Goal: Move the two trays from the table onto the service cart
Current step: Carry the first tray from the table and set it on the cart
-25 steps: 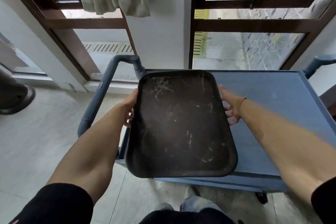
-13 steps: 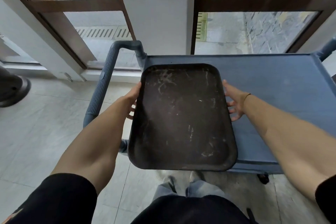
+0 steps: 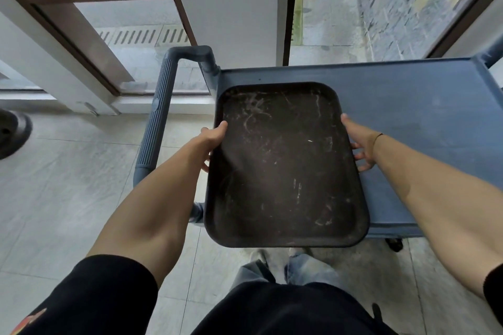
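A dark brown scratched tray (image 3: 283, 166) hangs over the left end of the blue service cart (image 3: 413, 117). Its near edge juts out past the cart's front edge. My left hand (image 3: 211, 141) grips the tray's left rim, thumb on top. On the right rim, my right hand (image 3: 359, 141) holds it with fingers under the edge. I cannot tell whether the tray rests on the cart top. Only one tray is in view.
The cart's ribbed blue push handle (image 3: 158, 117) runs along its left side. Behind the cart stand a white wall post and brown-framed glass doors (image 3: 174, 16). A dark round base (image 3: 11, 133) sits on the tiled floor at far left. My legs and shoes are below the tray.
The tray has moved forward and lower over the cart's left end, held by both hands throughout. My view has tilted further down.
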